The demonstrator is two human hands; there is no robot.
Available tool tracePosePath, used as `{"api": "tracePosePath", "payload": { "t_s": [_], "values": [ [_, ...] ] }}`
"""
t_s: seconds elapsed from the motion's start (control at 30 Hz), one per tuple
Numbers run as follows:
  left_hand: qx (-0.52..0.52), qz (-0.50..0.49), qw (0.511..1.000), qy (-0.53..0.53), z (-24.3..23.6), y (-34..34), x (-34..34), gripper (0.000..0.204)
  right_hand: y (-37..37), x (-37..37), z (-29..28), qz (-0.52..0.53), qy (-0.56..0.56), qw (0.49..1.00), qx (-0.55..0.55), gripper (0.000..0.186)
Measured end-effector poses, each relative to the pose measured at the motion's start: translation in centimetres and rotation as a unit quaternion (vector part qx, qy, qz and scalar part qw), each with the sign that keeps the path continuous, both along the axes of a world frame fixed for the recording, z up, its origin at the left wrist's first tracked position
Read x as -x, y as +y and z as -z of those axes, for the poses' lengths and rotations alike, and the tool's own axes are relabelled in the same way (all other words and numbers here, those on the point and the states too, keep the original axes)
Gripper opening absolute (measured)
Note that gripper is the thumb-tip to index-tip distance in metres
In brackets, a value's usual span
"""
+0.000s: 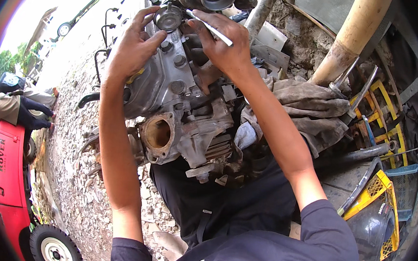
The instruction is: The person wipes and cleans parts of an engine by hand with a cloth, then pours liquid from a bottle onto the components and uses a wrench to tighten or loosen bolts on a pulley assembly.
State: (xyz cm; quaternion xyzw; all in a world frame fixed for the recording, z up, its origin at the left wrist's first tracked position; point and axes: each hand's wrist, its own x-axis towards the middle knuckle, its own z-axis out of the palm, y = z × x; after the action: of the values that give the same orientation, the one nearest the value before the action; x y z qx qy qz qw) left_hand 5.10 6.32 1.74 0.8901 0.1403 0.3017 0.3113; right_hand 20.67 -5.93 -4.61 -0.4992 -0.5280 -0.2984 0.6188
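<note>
My left grip [133, 47] curls loosely open at the far round cap [168, 18], my right grip [227, 47] pinches a white stick [223, 37], and the engine [161, 86] (near port [159, 134] uncovered) looks part-assembled.

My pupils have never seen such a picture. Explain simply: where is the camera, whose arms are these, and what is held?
No robot here: a fisheye camera on a person's head looks down, so these bare forearms are the wearer's own and straight edges bend near the rim. The right hand holds a slim white rod; the left hand is at a round metal cap, its grip unclear. Both hands are over a grimy engine with large bolts. A grey-brown cloth lies to the right, and a red vehicle stands at the far left.
</note>
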Motion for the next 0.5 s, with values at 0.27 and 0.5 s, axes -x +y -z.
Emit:
{"api": "tracePosePath", "payload": {
  "t_s": [0.27,0.5],
  "values": [
    [0.015,0.028,0.999,-0.015,0.1,0.0,0.3,0.058,0.8,-0.1,-1.7,0.050,-0.193,0.979,0.032,0.030],
    [0.012,0.033,0.999,-0.037,0.2,-0.4,0.1,0.056,1.9,-0.2,1.0,0.045,-0.069,0.995,-0.058,0.016]
  ]
}}
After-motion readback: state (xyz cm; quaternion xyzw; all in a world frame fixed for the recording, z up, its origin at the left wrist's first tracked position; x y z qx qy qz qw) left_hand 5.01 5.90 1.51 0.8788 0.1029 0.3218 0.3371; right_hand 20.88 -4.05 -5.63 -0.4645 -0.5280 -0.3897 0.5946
